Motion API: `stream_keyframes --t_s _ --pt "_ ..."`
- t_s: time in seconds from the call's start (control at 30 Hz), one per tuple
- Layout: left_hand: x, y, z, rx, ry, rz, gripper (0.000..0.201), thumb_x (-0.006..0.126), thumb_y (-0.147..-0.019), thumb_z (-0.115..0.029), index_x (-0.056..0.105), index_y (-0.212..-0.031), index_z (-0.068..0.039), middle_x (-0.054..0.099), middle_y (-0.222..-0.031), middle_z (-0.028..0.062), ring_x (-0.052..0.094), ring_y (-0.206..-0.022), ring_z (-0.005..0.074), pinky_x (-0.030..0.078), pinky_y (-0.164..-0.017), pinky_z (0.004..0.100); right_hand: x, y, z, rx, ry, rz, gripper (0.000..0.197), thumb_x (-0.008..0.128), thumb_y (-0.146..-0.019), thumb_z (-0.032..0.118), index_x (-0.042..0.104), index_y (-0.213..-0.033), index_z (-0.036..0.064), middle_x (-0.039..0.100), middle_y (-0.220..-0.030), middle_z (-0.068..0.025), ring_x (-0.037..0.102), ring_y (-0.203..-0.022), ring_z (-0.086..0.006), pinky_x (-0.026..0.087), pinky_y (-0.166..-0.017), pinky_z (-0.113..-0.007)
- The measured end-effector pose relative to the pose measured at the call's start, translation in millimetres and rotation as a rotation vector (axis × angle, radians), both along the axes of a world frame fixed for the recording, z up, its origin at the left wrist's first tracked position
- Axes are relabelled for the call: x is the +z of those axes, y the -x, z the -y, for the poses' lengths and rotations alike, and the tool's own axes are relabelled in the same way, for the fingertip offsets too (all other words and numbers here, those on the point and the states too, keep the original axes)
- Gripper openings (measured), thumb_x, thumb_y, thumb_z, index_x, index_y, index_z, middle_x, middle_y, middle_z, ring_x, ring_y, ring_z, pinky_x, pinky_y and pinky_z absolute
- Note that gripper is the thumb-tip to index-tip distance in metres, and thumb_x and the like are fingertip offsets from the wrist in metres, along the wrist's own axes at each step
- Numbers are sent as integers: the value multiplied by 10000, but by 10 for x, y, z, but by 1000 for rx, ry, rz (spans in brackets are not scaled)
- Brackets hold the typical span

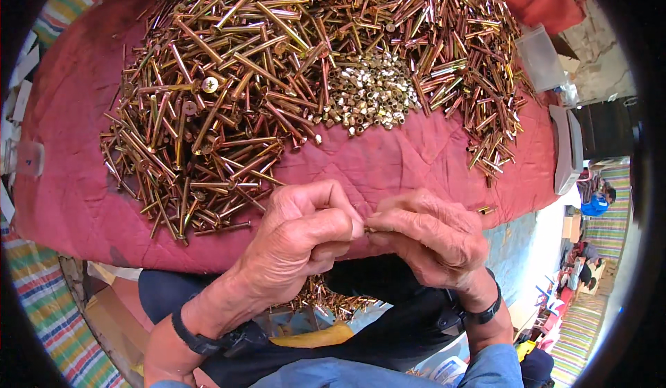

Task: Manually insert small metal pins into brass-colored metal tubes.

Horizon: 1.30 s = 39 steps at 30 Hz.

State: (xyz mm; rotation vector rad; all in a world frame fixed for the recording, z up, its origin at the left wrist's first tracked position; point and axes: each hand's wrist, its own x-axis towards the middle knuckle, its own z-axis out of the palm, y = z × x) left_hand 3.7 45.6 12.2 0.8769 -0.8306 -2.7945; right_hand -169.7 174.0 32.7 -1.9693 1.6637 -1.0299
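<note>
My left hand (305,239) and my right hand (433,235) meet fingertip to fingertip over the near edge of a red quilted cloth (416,152). Both are closed in a pinch. A tiny metallic bit shows between the fingertips, too small and covered to name. Beyond my left hand spreads a big heap of long brass-coloured screws (208,117), several with cross-slotted heads. Small metal sleeve-like nuts (371,93) form a pile in the middle, past both hands. More long screws (479,76) lie heaped at the right.
Below the cloth's near edge, between my legs, lie more screws (322,298) and a yellow piece (316,336). A clear plastic container (541,58) and a grey bin (567,149) stand at the right. A cardboard box (114,318) sits at lower left. Another person in blue (596,204) is far right.
</note>
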Motion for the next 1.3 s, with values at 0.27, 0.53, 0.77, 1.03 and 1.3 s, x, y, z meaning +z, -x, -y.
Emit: stream_keyframes --t_s 0.27,0.53,0.77,1.03,1.3 --pt "-68 -4 -72 -3 216 -50 72 645 -865 -65 602 -821 -29 527 -655 -38 385 -519 0 248 -450 201 -17 -67 13 -29 -44 -48 163 728 -874 24 640 -1011 12 592 -835 -98 631 -659 -241 488 -522 -359" --pt "-25 40 -63 39 91 -21 100 657 -845 -35 566 -805 -42 444 -600 -49 308 -460 22 194 -410 223 15 29 -77 -169 -230 294 147 688 -887 68 632 -764 9 528 -648 -103 543 -536 -265 421 -505 -379" --pt "-17 27 -35 21 38 -6 94 652 -844 -34 563 -814 -36 445 -603 -44 311 -452 23 204 -401 223 73 -9 25 -133 -30 76 283 791 -768 -17 717 -1040 9 710 -904 -112 720 -780 -259 576 -665 -338" --pt "-40 -10 -32 -39 20 -40 81 647 -878 -66 601 -815 -45 506 -648 -38 367 -495 4 222 -421 194 111 40 -51 -36 -228 -12 217 767 -847 27 709 -1056 24 695 -831 -94 690 -702 -247 541 -600 -314" --pt "-21 15 -25 -19 -9 -8 66 635 -849 -41 580 -819 -21 457 -597 -30 318 -434 29 213 -390 222 95 -91 7 -110 -52 -57 203 814 -778 76 738 -965 59 690 -769 -69 695 -698 -194 498 -558 -297"
